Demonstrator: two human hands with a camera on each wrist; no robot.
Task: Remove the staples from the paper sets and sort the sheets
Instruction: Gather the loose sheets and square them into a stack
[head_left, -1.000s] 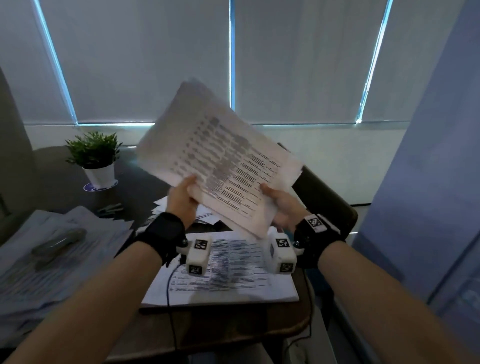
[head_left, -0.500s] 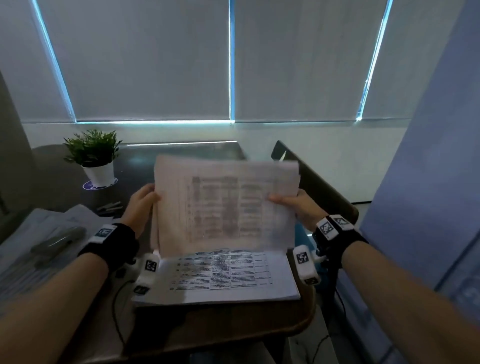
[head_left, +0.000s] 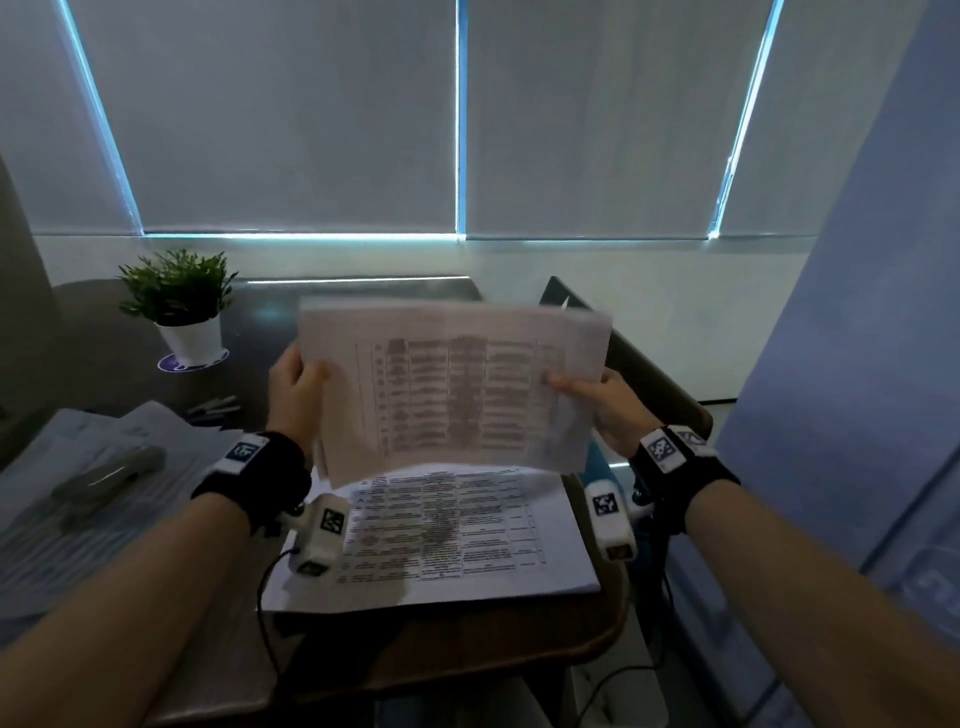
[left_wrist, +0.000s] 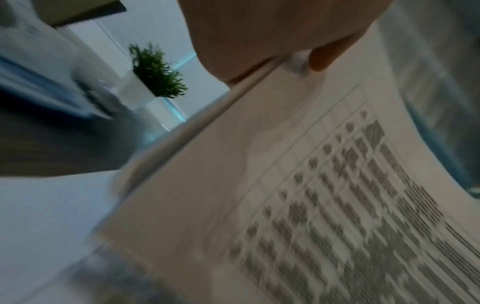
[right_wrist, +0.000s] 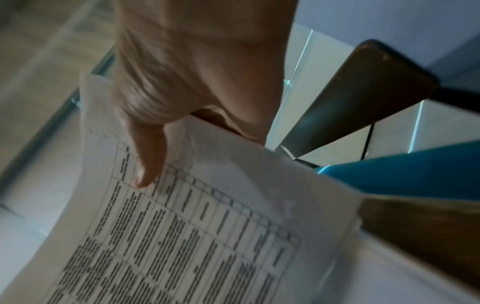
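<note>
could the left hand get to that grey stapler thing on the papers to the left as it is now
Probably not yet: the left hand grips the paper set that the right hand also holds. Nothing blocks the grey object.

Landmark: flat paper stack (head_left: 467, 551) on desk (head_left: 467, 649), near edge. Held paper set (head_left: 452, 389) above stack, raised off it. Left hand (head_left: 293, 395) at set's left edge, right hand (head_left: 608, 400) at right edge. Potted plant (head_left: 179, 306) behind-left of stack. Loose paper pile (head_left: 78, 499) left of stack, stapler (head_left: 109, 473) on it. Chair (head_left: 649, 374) right-behind stack.
</note>
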